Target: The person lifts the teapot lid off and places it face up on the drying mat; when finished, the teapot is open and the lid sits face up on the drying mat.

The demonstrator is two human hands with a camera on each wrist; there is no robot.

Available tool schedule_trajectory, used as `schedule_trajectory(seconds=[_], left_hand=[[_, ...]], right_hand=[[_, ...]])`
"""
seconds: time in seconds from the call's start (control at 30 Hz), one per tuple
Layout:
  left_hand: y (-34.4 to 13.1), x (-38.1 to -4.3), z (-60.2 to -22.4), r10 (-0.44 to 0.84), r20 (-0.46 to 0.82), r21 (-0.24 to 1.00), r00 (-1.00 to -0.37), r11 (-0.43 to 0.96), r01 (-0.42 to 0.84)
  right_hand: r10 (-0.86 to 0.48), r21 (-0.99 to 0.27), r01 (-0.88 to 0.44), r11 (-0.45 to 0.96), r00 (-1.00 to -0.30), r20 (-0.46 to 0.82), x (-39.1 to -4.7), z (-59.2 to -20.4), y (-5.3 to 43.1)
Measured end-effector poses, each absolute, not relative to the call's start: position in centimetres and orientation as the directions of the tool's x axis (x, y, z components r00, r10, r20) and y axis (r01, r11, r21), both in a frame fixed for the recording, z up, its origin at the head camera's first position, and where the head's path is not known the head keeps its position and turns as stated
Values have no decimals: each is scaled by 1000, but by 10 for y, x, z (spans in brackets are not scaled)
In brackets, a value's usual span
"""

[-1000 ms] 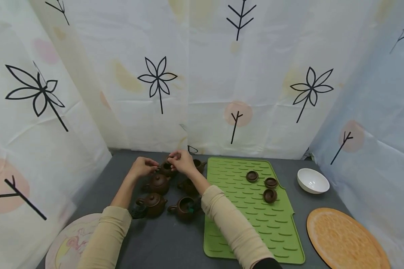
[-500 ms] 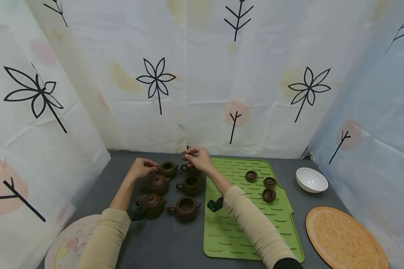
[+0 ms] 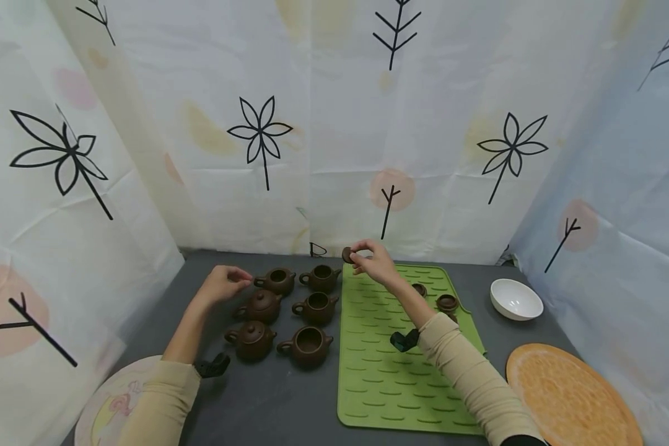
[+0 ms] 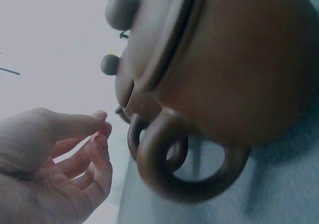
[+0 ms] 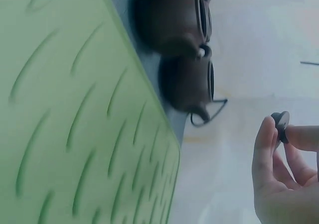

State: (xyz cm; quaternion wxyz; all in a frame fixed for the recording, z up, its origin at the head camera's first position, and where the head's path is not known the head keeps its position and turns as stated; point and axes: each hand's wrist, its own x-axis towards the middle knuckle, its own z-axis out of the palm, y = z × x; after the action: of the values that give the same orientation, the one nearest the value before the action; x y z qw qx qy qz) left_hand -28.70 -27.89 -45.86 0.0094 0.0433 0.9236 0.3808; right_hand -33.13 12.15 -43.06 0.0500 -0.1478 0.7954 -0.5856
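My right hand (image 3: 376, 265) pinches a small brown teapot lid (image 3: 347, 254) between thumb and fingertips, above the far left corner of the green mat; the right wrist view shows the lid (image 5: 280, 124) edge-on. My left hand (image 3: 223, 284), fingers relaxed and holding nothing, is beside the handle of the far left teapot (image 3: 279, 282), which has no lid. Three more lidless teapots form the right column: far (image 3: 321, 280), middle (image 3: 314, 310) and near (image 3: 306, 350). Lids sit on the middle left teapot (image 3: 261, 306) and the near left teapot (image 3: 253, 342).
On the green mat (image 3: 390, 371) lie a few small brown lids (image 3: 447, 302), partly hidden by my right forearm. To the right are a white bowl (image 3: 516, 299) and a round orange-brown board (image 3: 571, 396). A round printed board (image 3: 103, 409) lies front left.
My right hand has lifted the lid off the far left teapot and carried it right, over the mat. My left hand has drawn back slightly left from that teapot's handle.
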Motion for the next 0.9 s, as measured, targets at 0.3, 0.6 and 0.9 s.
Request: schedule_trajectory(seconds=[0.3,0.6,0.9], left_hand=[[-284,-266,-454,157,-10,687,-988,719,107],[-289,-250,-457,170,-15,699,-985,706,111],[-288,-236,-461,136,-9,709,-991,699,90]], right_hand=[[-330,-950,-201,238,-937,116,-322,-429,165],[-409,-945,-218,242,-906,105,-309,-440,194],[-427,-961,-147,234,-904,35,-294,-441,217]])
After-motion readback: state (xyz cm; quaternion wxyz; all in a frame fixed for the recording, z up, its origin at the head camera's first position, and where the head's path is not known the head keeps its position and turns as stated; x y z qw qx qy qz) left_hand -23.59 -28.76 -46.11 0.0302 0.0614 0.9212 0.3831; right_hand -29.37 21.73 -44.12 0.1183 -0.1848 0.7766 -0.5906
